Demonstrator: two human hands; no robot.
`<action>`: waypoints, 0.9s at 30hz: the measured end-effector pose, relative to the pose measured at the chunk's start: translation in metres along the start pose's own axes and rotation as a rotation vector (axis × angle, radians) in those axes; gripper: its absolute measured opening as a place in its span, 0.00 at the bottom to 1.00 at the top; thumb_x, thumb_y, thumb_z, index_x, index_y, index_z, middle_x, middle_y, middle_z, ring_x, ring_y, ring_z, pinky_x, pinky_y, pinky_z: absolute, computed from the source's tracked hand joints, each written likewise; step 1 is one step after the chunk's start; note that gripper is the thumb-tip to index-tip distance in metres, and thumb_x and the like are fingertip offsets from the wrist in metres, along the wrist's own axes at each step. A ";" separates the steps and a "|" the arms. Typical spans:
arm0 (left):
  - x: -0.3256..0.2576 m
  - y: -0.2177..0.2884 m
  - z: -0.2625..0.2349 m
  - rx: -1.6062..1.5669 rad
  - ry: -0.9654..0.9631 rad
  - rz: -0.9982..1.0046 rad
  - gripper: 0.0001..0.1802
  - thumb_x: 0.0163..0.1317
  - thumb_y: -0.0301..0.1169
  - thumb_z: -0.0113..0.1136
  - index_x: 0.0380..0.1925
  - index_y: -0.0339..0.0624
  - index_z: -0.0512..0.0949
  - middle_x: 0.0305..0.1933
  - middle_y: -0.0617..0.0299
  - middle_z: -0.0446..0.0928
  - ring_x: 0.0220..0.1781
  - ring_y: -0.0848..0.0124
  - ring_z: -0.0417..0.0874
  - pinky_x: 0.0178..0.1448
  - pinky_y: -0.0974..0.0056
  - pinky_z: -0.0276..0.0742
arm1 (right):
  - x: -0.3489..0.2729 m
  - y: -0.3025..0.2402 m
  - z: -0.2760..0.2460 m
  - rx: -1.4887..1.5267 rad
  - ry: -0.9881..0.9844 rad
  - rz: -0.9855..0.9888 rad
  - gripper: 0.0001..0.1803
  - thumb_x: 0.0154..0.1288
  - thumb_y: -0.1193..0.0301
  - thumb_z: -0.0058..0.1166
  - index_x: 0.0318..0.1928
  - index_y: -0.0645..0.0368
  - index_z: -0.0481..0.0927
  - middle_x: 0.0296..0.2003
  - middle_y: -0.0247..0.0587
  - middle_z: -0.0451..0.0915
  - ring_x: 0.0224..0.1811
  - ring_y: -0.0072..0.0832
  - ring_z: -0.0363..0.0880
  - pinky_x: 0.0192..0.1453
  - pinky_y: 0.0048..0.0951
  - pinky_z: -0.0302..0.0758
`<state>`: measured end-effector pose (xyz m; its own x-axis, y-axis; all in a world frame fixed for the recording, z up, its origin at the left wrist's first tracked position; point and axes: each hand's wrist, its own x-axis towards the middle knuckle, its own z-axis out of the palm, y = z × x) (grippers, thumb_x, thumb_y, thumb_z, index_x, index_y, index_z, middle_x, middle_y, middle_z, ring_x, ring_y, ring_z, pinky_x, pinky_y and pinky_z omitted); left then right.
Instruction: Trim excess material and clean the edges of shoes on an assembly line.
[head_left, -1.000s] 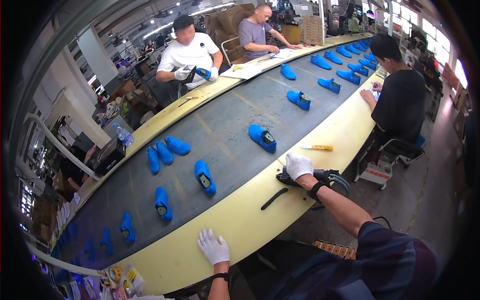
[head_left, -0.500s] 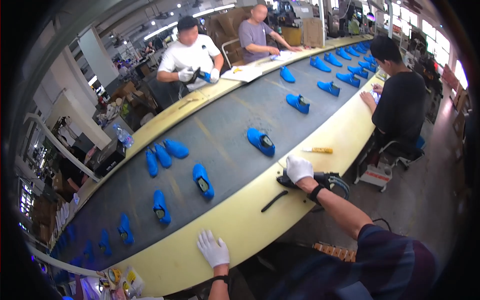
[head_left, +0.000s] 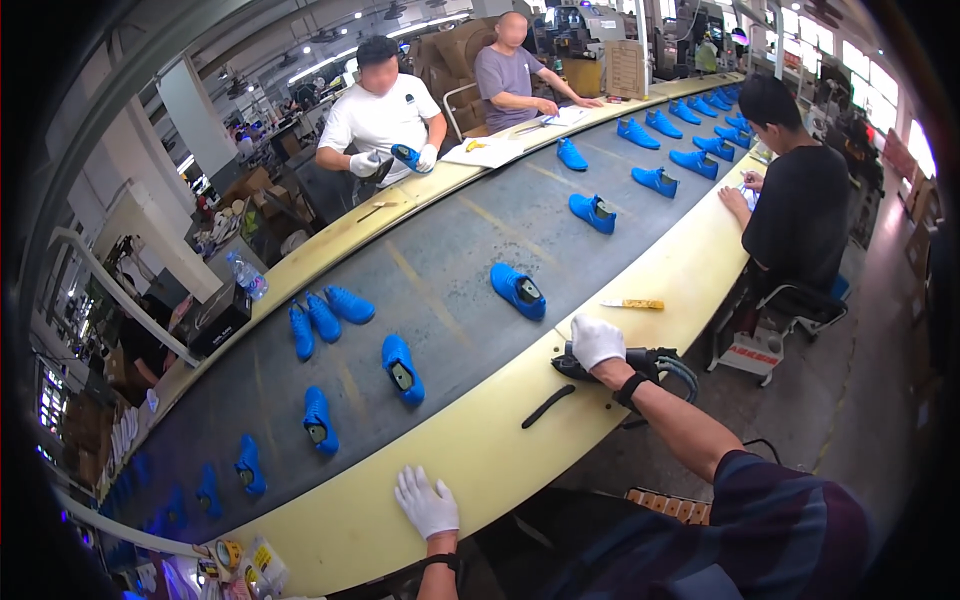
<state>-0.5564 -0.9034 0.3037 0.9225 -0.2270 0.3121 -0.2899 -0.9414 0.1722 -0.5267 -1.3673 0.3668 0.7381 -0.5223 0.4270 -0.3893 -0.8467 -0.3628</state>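
The right hand point(head_left: 596, 340), in a white glove, rests on a black hand tool point(head_left: 640, 360) lying at the near edge of the yellow tabletop point(head_left: 480, 450); its fingers are curled closed over the tool's body, and a dark hose loops off the tool past the edge. The left hand point(head_left: 426, 502), also white-gloved, lies flat on the same near edge further to the left, fingers spread open and holding nothing. Between the two hands, a short black handle-shaped piece point(head_left: 548, 405) lies loose on the yellow surface, apart from both. Beyond the right hand, a small yellow-handled tool point(head_left: 634, 303) lies on the tabletop close to the grey conveyor belt point(head_left: 450, 270). The nearest blue shoe point(head_left: 518, 290) sits on the belt just beyond that edge; another blue shoe point(head_left: 402, 367) lies further left on the belt. Across the belt, a person in a white shirt point(head_left: 380, 115) holds a blue shoe in gloved hands.
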 end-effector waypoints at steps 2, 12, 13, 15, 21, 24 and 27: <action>0.000 0.000 0.001 0.002 -0.001 -0.001 0.32 0.68 0.38 0.63 0.69 0.36 0.72 0.78 0.41 0.69 0.84 0.44 0.63 0.88 0.39 0.51 | 0.000 0.001 0.000 0.002 -0.009 0.007 0.11 0.74 0.64 0.53 0.35 0.53 0.83 0.29 0.53 0.86 0.34 0.55 0.88 0.40 0.56 0.83; 0.000 0.008 0.001 0.013 0.000 -0.005 0.33 0.67 0.37 0.64 0.70 0.36 0.72 0.78 0.42 0.69 0.84 0.45 0.63 0.88 0.39 0.51 | 0.003 0.009 0.002 0.013 0.011 0.002 0.12 0.76 0.63 0.53 0.35 0.53 0.83 0.29 0.53 0.85 0.34 0.56 0.87 0.40 0.56 0.83; 0.001 0.009 0.001 0.016 0.000 -0.005 0.33 0.67 0.37 0.65 0.69 0.36 0.72 0.78 0.42 0.69 0.84 0.45 0.63 0.88 0.39 0.51 | 0.003 0.009 0.002 0.011 0.006 0.005 0.12 0.76 0.63 0.53 0.34 0.53 0.83 0.29 0.53 0.86 0.34 0.56 0.87 0.40 0.56 0.83; 0.001 0.010 0.002 0.017 -0.001 -0.005 0.33 0.67 0.37 0.65 0.69 0.36 0.72 0.78 0.42 0.69 0.84 0.45 0.63 0.88 0.39 0.51 | 0.003 0.010 0.002 0.007 0.000 0.009 0.12 0.76 0.63 0.53 0.34 0.53 0.83 0.29 0.53 0.86 0.34 0.56 0.87 0.40 0.56 0.83; 0.001 0.015 0.001 0.007 -0.006 -0.007 0.32 0.68 0.37 0.64 0.70 0.37 0.72 0.78 0.41 0.69 0.84 0.45 0.62 0.88 0.39 0.52 | 0.005 0.011 -0.002 0.012 0.002 -0.004 0.08 0.70 0.67 0.55 0.35 0.55 0.84 0.28 0.55 0.86 0.33 0.56 0.89 0.40 0.56 0.85; 0.003 0.015 0.003 0.004 -0.003 0.001 0.32 0.68 0.37 0.63 0.70 0.37 0.72 0.78 0.42 0.69 0.84 0.46 0.62 0.88 0.39 0.51 | 0.007 0.015 0.001 0.011 0.024 -0.038 0.08 0.70 0.67 0.55 0.36 0.55 0.84 0.27 0.55 0.86 0.33 0.57 0.88 0.40 0.56 0.85; 0.002 0.014 0.007 0.007 -0.001 -0.003 0.31 0.68 0.37 0.63 0.69 0.37 0.72 0.78 0.43 0.69 0.85 0.46 0.62 0.88 0.39 0.51 | 0.007 0.014 0.001 0.032 0.022 -0.015 0.08 0.70 0.67 0.55 0.36 0.55 0.84 0.27 0.56 0.85 0.33 0.57 0.88 0.40 0.57 0.84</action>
<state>-0.5568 -0.9188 0.3005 0.9236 -0.2247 0.3105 -0.2855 -0.9438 0.1664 -0.5262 -1.3833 0.3636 0.7318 -0.5116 0.4504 -0.3601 -0.8512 -0.3818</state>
